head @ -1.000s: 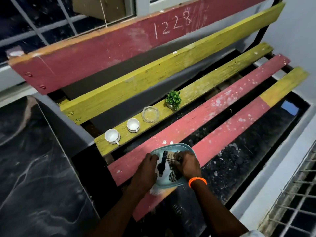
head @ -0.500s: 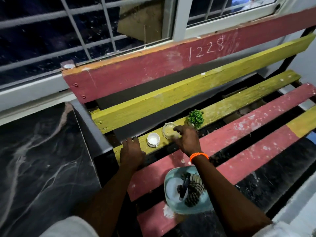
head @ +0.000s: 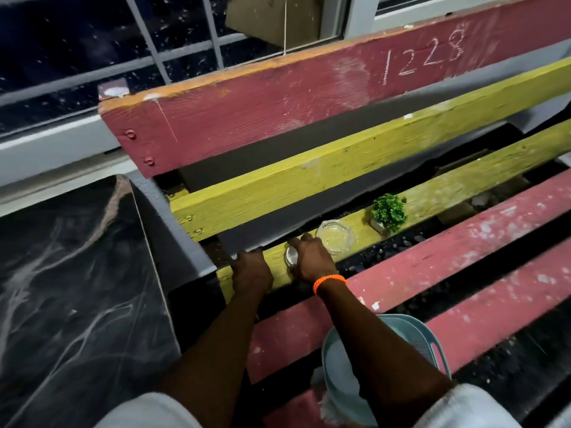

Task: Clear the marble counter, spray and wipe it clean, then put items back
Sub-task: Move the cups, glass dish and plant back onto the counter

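Observation:
My right hand (head: 312,259), with an orange band at the wrist, grips a small white cup (head: 292,256) on the yellow plank (head: 448,186) of the bench seat. My left hand (head: 251,270) curls down over the plank's left end, where a second white cup stood; that cup is hidden under the hand. A glass ashtray (head: 335,236) stands just right of my right hand, and a small green plant (head: 387,213) is further right. The black marble counter (head: 77,273) lies to the left. A light blue tray (head: 432,344) rests on the red planks under my right forearm.
The bench has red and yellow slats with dark gaps between them. Its red backrest (head: 278,97) is chalked 1228. A barred window (head: 154,41) runs behind it. A grey ledge (head: 173,230) separates the counter from the bench.
My right hand left the glass ashtray and moved left onto the white cup. My left hand stays at the plank's left end. The view has moved closer.

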